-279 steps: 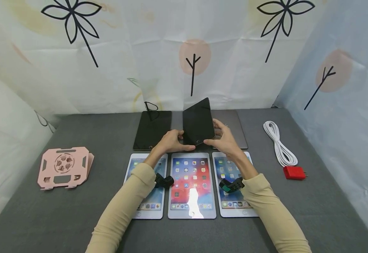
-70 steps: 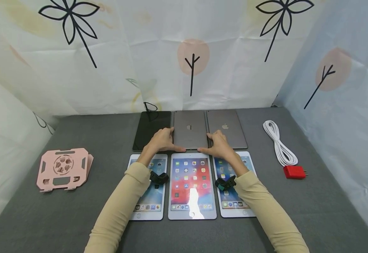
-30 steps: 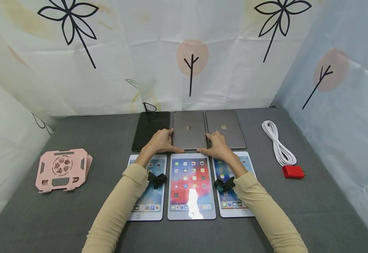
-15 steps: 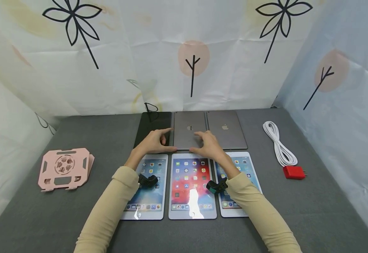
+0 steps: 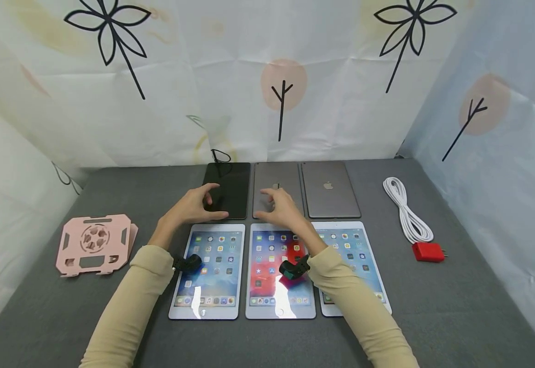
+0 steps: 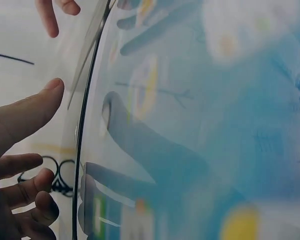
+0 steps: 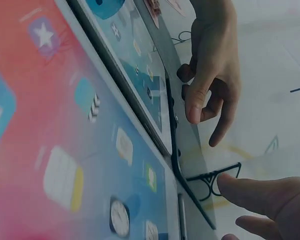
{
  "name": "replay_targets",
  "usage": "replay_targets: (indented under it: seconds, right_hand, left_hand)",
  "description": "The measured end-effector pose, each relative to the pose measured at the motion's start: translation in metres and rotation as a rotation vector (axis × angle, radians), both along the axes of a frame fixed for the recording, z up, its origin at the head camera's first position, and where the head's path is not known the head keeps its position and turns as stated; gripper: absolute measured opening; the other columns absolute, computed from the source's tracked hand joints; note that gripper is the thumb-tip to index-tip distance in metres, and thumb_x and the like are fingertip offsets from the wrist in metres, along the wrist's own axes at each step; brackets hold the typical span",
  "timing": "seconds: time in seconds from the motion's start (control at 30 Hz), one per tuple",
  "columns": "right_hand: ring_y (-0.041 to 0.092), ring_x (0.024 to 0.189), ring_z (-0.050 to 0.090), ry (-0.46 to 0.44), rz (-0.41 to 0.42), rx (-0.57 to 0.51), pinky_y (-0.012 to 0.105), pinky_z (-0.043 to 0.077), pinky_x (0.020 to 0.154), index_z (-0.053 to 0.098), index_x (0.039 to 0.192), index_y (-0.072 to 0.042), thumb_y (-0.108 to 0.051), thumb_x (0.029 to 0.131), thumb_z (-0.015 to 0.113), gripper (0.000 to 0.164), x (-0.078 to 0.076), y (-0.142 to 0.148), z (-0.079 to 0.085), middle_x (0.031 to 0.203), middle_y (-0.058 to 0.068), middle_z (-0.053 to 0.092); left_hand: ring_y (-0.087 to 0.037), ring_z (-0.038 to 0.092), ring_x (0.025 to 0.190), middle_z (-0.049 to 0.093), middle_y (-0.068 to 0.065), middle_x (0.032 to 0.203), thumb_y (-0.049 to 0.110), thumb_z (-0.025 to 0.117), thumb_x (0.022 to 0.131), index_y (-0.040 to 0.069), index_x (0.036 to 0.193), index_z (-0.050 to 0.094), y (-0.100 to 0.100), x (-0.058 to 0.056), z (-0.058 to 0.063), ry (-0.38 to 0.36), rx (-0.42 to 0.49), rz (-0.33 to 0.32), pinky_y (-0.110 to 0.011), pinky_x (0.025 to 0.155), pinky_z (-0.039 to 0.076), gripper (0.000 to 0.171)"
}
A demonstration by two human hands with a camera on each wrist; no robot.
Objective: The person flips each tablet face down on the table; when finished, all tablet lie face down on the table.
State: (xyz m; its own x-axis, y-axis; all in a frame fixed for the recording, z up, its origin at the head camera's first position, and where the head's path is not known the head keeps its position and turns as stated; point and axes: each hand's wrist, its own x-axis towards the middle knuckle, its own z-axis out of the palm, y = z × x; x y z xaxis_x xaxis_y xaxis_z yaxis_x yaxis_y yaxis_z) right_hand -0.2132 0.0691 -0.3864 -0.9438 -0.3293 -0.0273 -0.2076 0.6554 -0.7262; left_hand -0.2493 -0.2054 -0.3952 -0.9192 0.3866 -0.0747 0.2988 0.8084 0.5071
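Observation:
In the head view, three tablets lie in a back row: one with its black screen up (image 5: 232,191), a grey-backed one (image 5: 262,176) in the middle and another grey-backed tablet (image 5: 331,189) on the right. My left hand (image 5: 191,207) hovers at the black tablet's left edge, thumb and fingers spread apart. Over the front part of the middle grey tablet is my right hand (image 5: 284,208), also spread and holding nothing. Both hands (image 7: 217,65) (image 7: 275,200) appear with gaps between thumb and fingers in the right wrist view. Contact with the tablets cannot be made out.
Three white tablets with lit screens (image 5: 209,266) (image 5: 262,276) (image 5: 354,250) form a front row beneath my forearms. A pink stand (image 5: 94,243) sits on the left. A white coiled cable (image 5: 407,209) and a red plug (image 5: 428,251) lie on the right.
Earlier, both hands held the middle back tablet raised, its black face showing; it now lies grey back up. Since then my hands have let go of it and moved left.

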Motion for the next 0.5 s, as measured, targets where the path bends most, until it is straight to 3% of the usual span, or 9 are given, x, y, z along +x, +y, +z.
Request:
replay_targets:
  seconds: [0.17,0.3,0.4,0.5]
  right_hand:
    - [0.038,0.122,0.056,-0.004,0.016,0.002,0.05,0.049,0.102,0.05,0.148,0.0,-0.026,0.094,0.075,0.065,-0.005,-0.015,-0.005,0.134,0.025,0.06]
    - [0.04,0.119,0.054,-0.001,0.003,0.074,0.05,0.047,0.101,0.053,0.147,-0.001,-0.033,0.092,0.075,0.068,-0.008,-0.027,-0.01,0.132,0.023,0.06]
    - [0.037,0.113,0.048,-0.025,-0.009,0.164,0.043,0.043,0.091,0.051,0.15,-0.004,-0.041,0.092,0.075,0.073,-0.008,-0.035,-0.013,0.137,0.023,0.054]
    - [0.032,0.108,0.04,-0.051,-0.025,0.241,0.034,0.031,0.08,0.048,0.152,-0.009,-0.047,0.091,0.074,0.077,-0.008,-0.043,-0.015,0.142,0.022,0.046]
  left_hand:
    - [-0.028,0.054,0.088,0.059,-0.021,0.112,0.042,0.08,0.086,-0.004,0.156,0.033,-0.017,0.001,0.0,0.025,-0.063,0.009,-0.042,0.078,0.048,0.096]
    - [-0.036,0.056,0.105,0.059,-0.026,0.119,0.045,0.078,0.087,-0.008,0.156,0.029,-0.024,0.001,0.0,0.015,-0.116,0.022,-0.054,0.091,0.05,0.1]
    - [-0.039,0.056,0.11,0.058,-0.029,0.125,0.046,0.075,0.088,-0.011,0.156,0.026,-0.027,0.002,-0.001,-0.01,-0.142,0.034,-0.056,0.096,0.05,0.102]
    - [-0.042,0.055,0.119,0.056,-0.031,0.132,0.049,0.075,0.088,-0.012,0.157,0.024,-0.028,0.002,-0.002,-0.046,-0.144,0.053,-0.059,0.101,0.048,0.105]
